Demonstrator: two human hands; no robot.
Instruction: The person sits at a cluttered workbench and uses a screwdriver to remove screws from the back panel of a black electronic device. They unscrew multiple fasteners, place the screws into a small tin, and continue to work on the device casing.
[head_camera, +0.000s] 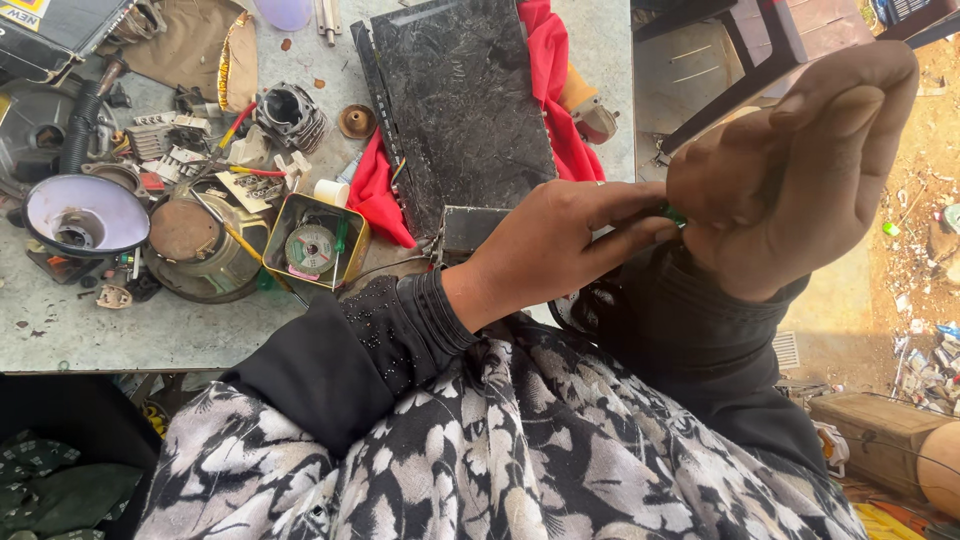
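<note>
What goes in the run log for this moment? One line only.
left hand: pinching small green part | right hand: cupped against part | table: open tin, dark slab, red cloth

- Pale grey-green, scuffed flat worktop (120, 335), crowded along the far side.
- Dark marbled rectangular slab (465, 100), lying over a red cloth (375, 190).
- Open square yellow metal tin (315, 240) with a green-labelled round spool inside, just beside the cloth.
- Rusty round metal housing (190, 245), touching the tin's left side.
- White dished lamp reflector (85, 212) near the left edge.
- Small finned grey engine cylinder (290, 115) farther back.
</note>
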